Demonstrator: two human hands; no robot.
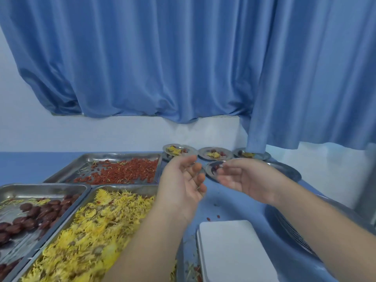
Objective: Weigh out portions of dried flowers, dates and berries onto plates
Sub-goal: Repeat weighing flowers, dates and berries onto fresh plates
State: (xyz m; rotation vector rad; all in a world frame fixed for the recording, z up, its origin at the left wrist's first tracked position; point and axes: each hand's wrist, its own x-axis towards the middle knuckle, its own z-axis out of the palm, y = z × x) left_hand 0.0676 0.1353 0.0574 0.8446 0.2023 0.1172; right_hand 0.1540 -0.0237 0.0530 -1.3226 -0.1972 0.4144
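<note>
Three metal trays sit on the left part of the blue table (234,202). The date tray (46,185), far left, holds dark red dates (32,220) and a few stray yellow petals. The flower tray (126,187), just beside it and nearest the camera, is heaped with yellow dried flowers (91,231). The berry tray (81,161), behind both, has red berries (126,169) spread thin.

The left hand (183,180) is raised over the right end of the trays. Its palm is turned up and to the right, its fingers are loosely bent, and it holds nothing. One petal sticks to a finger.

There are five single plates. Three stand in a back row by the wall:
- first plate (166,148)
- second plate (202,152)
- third plate (264,156)

Each carries yellow flowers and dark red bits. The third is partly hidden by a fold of the blue curtain (162,58). The front plate (210,174) lies between the two hands and holds only a few dark red pieces. The side plate (289,169) shows behind the right hand; its contents are hidden.

The right hand (244,178) has its palm facing left and its fingers stretched out and relaxed. The fingertips are over the front plate, and the hand grips nothing that I can see. The two hands face each other without touching.

A few loose berries (213,217) lie on the table. One white scale (234,251) sits near the bottom edge with nothing on it. One stack of plates (289,226) lies under the right forearm.
</note>
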